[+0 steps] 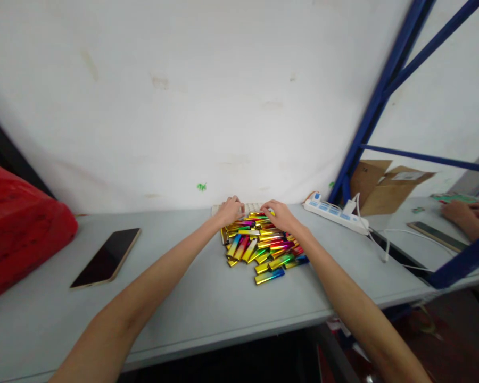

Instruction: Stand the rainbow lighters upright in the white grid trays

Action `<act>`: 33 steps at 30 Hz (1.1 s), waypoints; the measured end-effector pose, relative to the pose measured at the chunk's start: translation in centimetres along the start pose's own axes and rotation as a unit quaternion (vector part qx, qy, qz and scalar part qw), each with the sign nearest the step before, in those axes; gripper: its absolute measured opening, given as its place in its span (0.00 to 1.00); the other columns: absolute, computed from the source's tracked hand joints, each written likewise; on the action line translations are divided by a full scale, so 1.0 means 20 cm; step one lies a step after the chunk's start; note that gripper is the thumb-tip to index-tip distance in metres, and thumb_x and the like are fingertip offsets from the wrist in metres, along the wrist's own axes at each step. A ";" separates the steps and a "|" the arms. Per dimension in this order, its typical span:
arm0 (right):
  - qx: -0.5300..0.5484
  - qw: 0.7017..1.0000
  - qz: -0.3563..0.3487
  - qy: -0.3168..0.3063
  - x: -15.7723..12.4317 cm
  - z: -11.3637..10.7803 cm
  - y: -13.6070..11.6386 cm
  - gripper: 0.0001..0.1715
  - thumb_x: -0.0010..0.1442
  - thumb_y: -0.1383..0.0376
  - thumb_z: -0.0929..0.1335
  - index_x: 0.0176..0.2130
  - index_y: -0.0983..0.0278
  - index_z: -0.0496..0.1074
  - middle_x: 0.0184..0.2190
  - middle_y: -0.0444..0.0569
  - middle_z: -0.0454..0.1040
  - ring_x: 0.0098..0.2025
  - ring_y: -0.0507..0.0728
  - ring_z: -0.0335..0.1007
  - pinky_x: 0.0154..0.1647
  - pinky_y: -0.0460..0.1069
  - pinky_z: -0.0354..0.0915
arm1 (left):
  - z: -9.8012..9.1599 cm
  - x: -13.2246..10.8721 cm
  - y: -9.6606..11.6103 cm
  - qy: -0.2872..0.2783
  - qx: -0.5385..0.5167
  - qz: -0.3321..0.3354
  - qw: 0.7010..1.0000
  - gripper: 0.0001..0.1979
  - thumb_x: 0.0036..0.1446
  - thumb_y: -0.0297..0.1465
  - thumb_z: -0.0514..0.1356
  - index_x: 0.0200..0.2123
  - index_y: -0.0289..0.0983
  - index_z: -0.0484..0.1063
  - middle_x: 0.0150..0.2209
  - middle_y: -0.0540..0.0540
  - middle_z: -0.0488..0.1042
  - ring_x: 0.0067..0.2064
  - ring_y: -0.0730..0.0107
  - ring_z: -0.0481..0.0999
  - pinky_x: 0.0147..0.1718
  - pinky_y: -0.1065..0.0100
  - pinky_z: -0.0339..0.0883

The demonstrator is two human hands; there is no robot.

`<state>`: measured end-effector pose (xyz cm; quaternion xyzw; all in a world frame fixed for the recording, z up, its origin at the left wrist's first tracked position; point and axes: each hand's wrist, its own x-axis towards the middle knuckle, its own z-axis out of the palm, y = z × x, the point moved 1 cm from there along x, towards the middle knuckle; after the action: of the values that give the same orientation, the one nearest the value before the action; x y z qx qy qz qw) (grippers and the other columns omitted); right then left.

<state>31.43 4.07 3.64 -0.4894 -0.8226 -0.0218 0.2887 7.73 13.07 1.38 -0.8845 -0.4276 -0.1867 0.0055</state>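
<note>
A heap of shiny, flat, oblong lighter casings [242, 248], gold shading into pink, green or blue, lies on the grey tabletop [175, 303]. Behind the heap, against the wall, is a pale gridded tray [252, 207], partly hidden by my hands. My left hand [230, 210] is at the tray's left side, its fingers bent and drawn together. My right hand [278, 215] reaches over the back right of the heap, thumb and fingers closed near a casing. What either hand's fingertips grip is too small to make out.
A phone [107, 257] lies on the left, beside a red plastic bag [19, 229]. To the right are a white power strip [337, 213] with cables, a blue metal frame [377, 114] and a cardboard box [395, 189]. Another person's hands [465, 215] rest on the far-right table.
</note>
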 end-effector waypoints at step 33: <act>-0.093 0.970 0.104 -0.200 0.23 0.11 0.02 0.09 0.67 0.71 0.72 0.45 0.65 0.85 0.45 0.56 0.86 0.47 0.60 0.83 0.50 0.47 0.70 | -0.57 -1.30 -0.13 -0.128 -0.159 -0.051 0.978 0.26 0.64 0.59 0.60 0.35 0.42 0.78 0.71 0.41 0.71 0.69 0.43 0.72 0.70 0.50 0.63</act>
<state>29.13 8.61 4.08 -0.5913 -0.8026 0.0299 0.0726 -12.63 -6.77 3.00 -0.8677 -0.4343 -0.1372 -0.1992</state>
